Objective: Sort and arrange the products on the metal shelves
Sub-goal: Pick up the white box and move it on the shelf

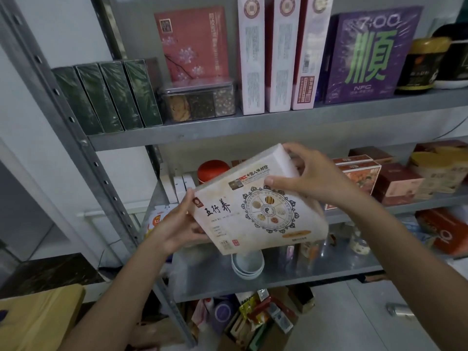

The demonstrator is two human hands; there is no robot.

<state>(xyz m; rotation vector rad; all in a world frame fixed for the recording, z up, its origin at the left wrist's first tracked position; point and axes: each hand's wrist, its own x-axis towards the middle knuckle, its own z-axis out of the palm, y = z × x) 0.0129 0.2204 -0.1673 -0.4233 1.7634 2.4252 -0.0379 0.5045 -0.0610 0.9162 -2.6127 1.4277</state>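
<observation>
I hold a flat cream box (pixel 255 206) with a round patterned emblem and black characters in front of the metal shelves, tilted, below the upper shelf edge (pixel 253 127). My left hand (pixel 177 224) grips its lower left corner, thumb on the front face. My right hand (pixel 311 178) grips its upper right edge, fingers curled over the top and thumb on the face. The box hides part of the middle shelf behind it.
The upper shelf carries several green boxes (pixel 106 97), a clear snack container (pixel 200 102), a red floral box (pixel 192 44), three tall pink-white boxes (pixel 278 54), a purple box (pixel 369 57) and dark jars (pixel 423 64). Red boxes (pixel 395 183) and a red tin (pixel 211 171) fill the middle shelf. Bowls (pixel 248 267) stand lower.
</observation>
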